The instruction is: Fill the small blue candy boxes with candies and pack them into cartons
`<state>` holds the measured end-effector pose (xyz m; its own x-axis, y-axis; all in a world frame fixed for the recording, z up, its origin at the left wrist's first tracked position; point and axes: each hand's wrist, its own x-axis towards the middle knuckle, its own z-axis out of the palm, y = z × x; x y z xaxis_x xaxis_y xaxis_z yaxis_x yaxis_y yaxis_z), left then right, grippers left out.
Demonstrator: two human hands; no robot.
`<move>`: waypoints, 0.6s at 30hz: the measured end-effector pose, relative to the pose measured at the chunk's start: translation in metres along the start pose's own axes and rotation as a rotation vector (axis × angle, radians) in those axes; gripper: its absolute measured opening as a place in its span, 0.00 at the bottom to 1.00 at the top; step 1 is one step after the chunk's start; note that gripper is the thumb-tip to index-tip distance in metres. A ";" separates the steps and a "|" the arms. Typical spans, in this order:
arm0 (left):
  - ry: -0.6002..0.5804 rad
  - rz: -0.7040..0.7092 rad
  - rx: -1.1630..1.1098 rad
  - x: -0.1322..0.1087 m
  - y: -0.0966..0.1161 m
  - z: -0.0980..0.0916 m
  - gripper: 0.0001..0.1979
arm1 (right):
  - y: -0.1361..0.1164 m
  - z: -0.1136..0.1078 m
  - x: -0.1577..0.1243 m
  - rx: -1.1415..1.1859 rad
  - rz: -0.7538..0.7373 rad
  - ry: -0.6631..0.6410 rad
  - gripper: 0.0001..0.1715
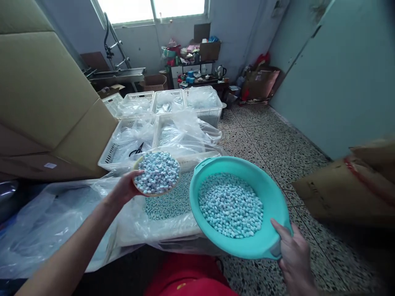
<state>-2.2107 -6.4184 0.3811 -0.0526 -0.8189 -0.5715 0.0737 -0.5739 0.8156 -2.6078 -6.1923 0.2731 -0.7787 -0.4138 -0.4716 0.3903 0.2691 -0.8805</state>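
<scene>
My left hand (125,188) is closed round a small shallow bowl (156,172) heaped with small pale blue-and-white pellets, held above a plastic-lined crate (168,230). More of the same pellets (169,202) lie in that crate. My right hand (294,257) grips the near rim of a teal plastic basin (265,195), which hangs tilted over the crate's right edge. A layer of pellets (231,210) covers the basin's bottom.
Several white crates (202,107) lined with clear plastic bags stand behind, one holding black scissors (136,150). Big cardboard boxes (43,94) rise on the left, another box (348,185) on the right. Speckled floor (277,148) stretches to a cluttered shelf (197,57).
</scene>
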 end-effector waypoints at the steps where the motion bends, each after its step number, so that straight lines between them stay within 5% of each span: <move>1: 0.010 0.030 0.018 -0.008 0.010 0.009 0.21 | 0.000 0.000 0.000 0.017 -0.009 -0.019 0.42; 6: -0.090 0.141 0.214 -0.035 0.028 0.083 0.28 | -0.001 -0.003 0.001 0.058 -0.066 -0.059 0.37; 12: -0.208 0.721 0.879 -0.049 -0.033 0.191 0.44 | -0.003 -0.001 -0.001 0.102 -0.129 -0.119 0.32; 15: -0.281 1.080 1.289 -0.050 -0.072 0.207 0.39 | -0.004 0.001 -0.001 0.101 -0.137 -0.112 0.32; 18: -0.399 1.339 1.417 -0.051 -0.084 0.193 0.31 | -0.004 0.000 -0.002 0.134 -0.100 -0.113 0.32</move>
<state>-2.4064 -6.3286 0.3591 -0.8394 -0.4876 0.2401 -0.4415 0.8694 0.2220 -2.6077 -6.1926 0.2780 -0.7597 -0.5300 -0.3768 0.3813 0.1063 -0.9183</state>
